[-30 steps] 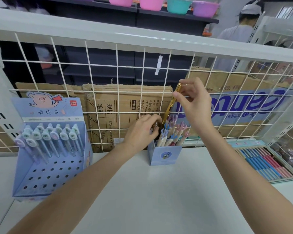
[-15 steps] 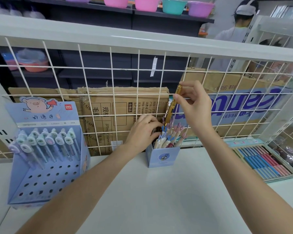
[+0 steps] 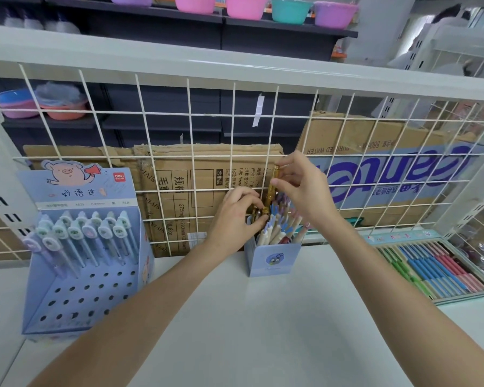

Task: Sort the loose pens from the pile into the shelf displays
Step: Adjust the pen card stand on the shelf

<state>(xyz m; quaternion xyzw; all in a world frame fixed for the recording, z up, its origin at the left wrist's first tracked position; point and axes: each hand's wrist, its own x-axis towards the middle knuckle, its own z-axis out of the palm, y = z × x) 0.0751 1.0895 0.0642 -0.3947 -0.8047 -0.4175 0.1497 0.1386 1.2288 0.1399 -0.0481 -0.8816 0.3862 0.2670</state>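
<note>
A small blue pen cup [image 3: 274,261] stands at the back of the white shelf, packed with several pastel pens. My right hand [image 3: 305,188] pinches the top of a gold pen [image 3: 271,188] that stands nearly upright with its lower end in the cup. My left hand [image 3: 235,219] rests on the cup's left rim, fingers curled around gold pen tops there. A blue pig-themed display stand [image 3: 78,247] at the left holds two rows of pastel pens, with several empty holes below.
A white wire grid [image 3: 187,152] backs the shelf, with cardboard boxes [image 3: 185,191] behind it. A flat tray of green, blue and pink pens [image 3: 430,269] lies at the right. The white shelf surface [image 3: 249,331] stretches toward me.
My right hand has lowered the gold pen a little deeper into the cup. My left hand stays at the cup's rim. The view has shifted slightly.
</note>
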